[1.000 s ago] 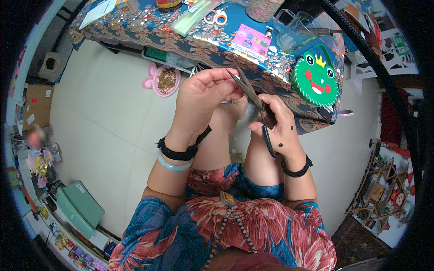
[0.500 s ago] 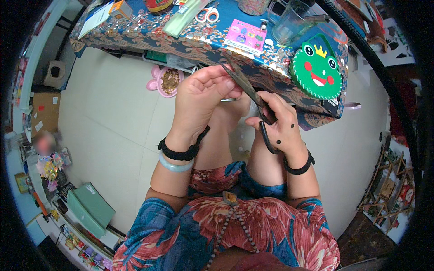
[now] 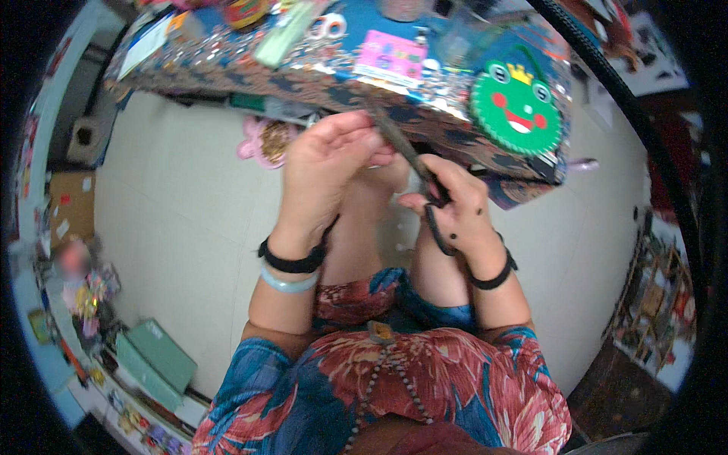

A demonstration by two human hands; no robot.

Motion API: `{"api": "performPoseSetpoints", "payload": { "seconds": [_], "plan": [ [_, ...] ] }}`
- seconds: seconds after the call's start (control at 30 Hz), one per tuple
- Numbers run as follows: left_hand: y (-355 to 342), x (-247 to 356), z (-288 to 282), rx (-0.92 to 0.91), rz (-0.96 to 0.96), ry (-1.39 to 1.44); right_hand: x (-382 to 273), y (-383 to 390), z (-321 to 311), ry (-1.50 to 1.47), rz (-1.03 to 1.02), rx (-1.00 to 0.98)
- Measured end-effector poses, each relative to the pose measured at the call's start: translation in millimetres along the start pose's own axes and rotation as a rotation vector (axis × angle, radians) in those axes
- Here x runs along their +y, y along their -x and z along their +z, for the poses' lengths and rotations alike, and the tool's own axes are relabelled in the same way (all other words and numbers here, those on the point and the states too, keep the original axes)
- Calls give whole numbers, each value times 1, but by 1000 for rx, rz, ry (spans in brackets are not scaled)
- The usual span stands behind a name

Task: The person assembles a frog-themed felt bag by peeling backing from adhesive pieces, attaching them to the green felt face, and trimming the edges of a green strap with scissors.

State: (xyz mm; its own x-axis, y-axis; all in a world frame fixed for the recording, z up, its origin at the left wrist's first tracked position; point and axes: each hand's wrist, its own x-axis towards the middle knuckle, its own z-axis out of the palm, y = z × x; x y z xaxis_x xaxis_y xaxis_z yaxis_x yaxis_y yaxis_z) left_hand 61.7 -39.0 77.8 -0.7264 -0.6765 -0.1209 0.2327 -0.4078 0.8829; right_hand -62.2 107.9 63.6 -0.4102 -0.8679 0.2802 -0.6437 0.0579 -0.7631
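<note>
My right hand [image 3: 462,203] grips a pair of dark metal scissors [image 3: 402,144], its fingers and thumb at the black handles. The blades point up and left and look closed together, though blurred. Their tips reach the fingertips of my left hand [image 3: 318,174], which is bent in a pinch over my knees. Whatever those fingers hold is too small or hidden to make out. Beyond my hands, a green frog-faced felt pouch [image 3: 519,106] with a yellow crown rests at the table's right edge. A pink card of stickers [image 3: 390,57] lies left of it.
The table [image 3: 303,80] has a blue patterned cloth. On it are white-and-orange scissors [image 3: 330,27], a pale green packet [image 3: 290,34] and a clear jug [image 3: 459,42]. Below stands a pink bowl of brown pellets [image 3: 250,140]. A black cable [image 3: 614,83] crosses at upper right.
The scissor blades, slightly apart before, now look closed. The view has shifted a little and is blurrier; both hands keep nearly the same pose.
</note>
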Motion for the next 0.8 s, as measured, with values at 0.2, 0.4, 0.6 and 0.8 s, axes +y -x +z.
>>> {"api": "performPoseSetpoints", "payload": {
  "seconds": [0.2,0.4,0.6,0.8],
  "plan": [
    [7,7,5,47,28,-12,7,5,-17,-54,64,128],
    [5,11,47,-138,80,-1,1,-5,-18,248,192,18],
    [0,-4,44,-135,71,-93,9,-103,41,380,-2,35],
    [-18,4,28,40,167,-174,39,-158,93,551,19,246]
  ]
}}
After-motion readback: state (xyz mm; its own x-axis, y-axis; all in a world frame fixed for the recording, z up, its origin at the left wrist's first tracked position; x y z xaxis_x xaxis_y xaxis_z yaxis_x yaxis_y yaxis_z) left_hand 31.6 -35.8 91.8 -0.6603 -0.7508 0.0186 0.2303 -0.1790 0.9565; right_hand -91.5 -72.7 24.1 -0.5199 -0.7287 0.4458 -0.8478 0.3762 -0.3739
